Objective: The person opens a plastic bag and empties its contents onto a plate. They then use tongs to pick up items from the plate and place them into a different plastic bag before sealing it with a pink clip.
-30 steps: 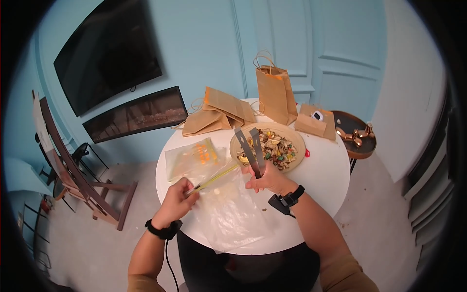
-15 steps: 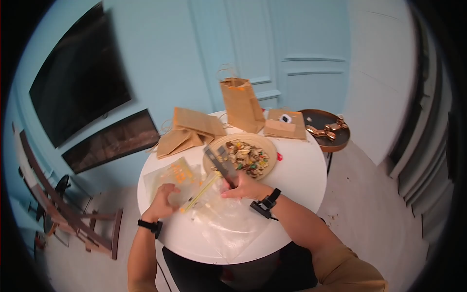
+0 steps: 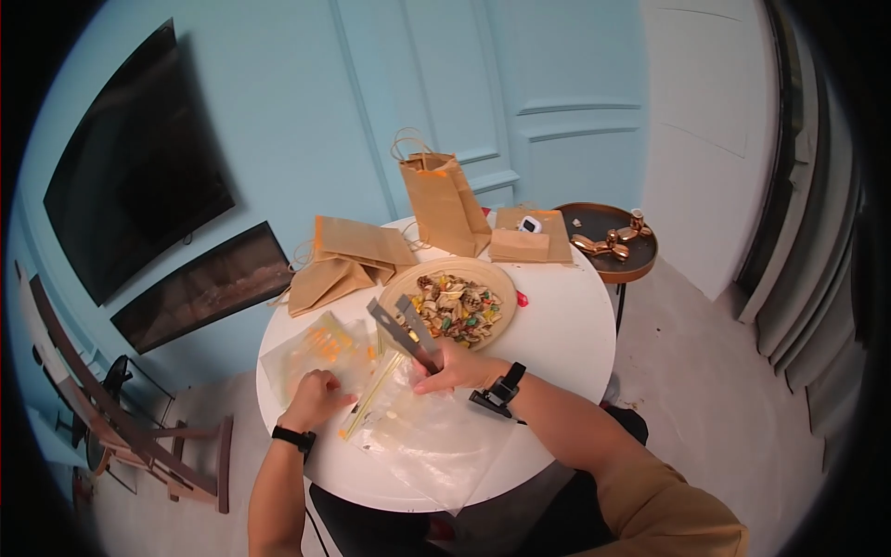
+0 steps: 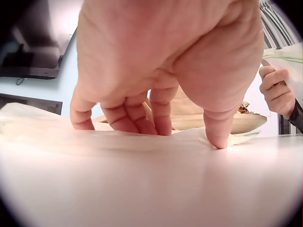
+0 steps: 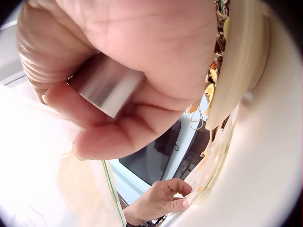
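My right hand grips metal tongs, their two flat arms pointing up and left toward the plate. In the right wrist view the bent metal end of the tongs shows inside curled fingers. A clear zip bag with a yellow-green zip strip hangs by that hand, over the near part of the table. My left hand touches a flat plastic bag with orange print; its fingertips point down onto the film in the left wrist view. Behind the tongs, a round plate carries a dried, mixed-colour potpourri-like heap.
Brown paper bags stand and lie along the back of the round white table: one upright, others folded. A small white device sits on a flat paper bag. A side table holds a copper balloon-dog figure.
My left hand has let go of the zip bag's edge and moved left onto the printed bag. My right hand keeps hold of the tongs. The head view has turned to the right.
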A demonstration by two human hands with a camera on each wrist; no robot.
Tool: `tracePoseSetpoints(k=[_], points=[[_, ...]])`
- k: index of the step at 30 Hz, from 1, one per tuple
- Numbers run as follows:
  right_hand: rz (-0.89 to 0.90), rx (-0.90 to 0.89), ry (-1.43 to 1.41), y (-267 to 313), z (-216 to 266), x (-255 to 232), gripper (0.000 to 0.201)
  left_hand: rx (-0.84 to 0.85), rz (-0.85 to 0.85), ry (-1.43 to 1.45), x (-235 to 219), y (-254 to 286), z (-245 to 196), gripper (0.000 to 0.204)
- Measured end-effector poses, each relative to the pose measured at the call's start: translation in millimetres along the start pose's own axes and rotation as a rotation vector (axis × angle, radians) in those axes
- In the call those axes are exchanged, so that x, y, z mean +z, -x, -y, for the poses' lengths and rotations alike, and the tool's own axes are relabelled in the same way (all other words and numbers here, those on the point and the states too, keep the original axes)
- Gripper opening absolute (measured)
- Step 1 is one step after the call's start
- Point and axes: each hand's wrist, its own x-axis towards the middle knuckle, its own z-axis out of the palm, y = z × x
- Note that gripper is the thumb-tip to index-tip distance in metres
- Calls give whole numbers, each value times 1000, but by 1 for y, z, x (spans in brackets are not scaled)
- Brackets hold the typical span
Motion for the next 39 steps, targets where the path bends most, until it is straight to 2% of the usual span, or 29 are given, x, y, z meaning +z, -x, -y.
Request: tracePoseSetpoints(k=[4, 8, 11, 14, 17, 20, 24, 26, 31, 35, 38, 39], points=[[1, -3, -16, 1, 3, 0, 33, -42, 23, -7, -5, -3, -5, 39], [10, -28, -55, -1, -2, -3, 33, -214, 44, -8, -20, -15, -7, 39], [11, -57, -39, -1, -1, -4, 33, 25, -183, -185, -18, -24, -3, 32], [33, -62, -67, -1, -3, -5, 33, 2, -171, -306, -8, -35, 9, 25], [64, -72, -68, -3, -6, -6, 33, -59, -27, -438, -4, -50, 25, 17], [48, -91, -73, 3, 4, -2, 31, -86, -4, -499, -7, -51, 22, 14], [78, -129, -103, -2, -6, -6, 33, 65, -198, -298, -14, -36, 20, 10], [57, -127, -81, 0, -2, -5, 32, 225, -192, -279, -17, -25, 24, 9], [67, -149, -143, 1, -3, -3, 31, 334, -212, -191, -18, -7, 19, 12], [55, -162, -151, 1, -5, -4, 32, 310, -303, -303, -14, -16, 39, 9], [51, -174, -140, 2, -2, -3, 32, 254, -280, -376, -11, -27, 62, 11], [44, -172, -126, 4, 1, -2, 32, 224, -329, -371, -8, -30, 67, 11]])
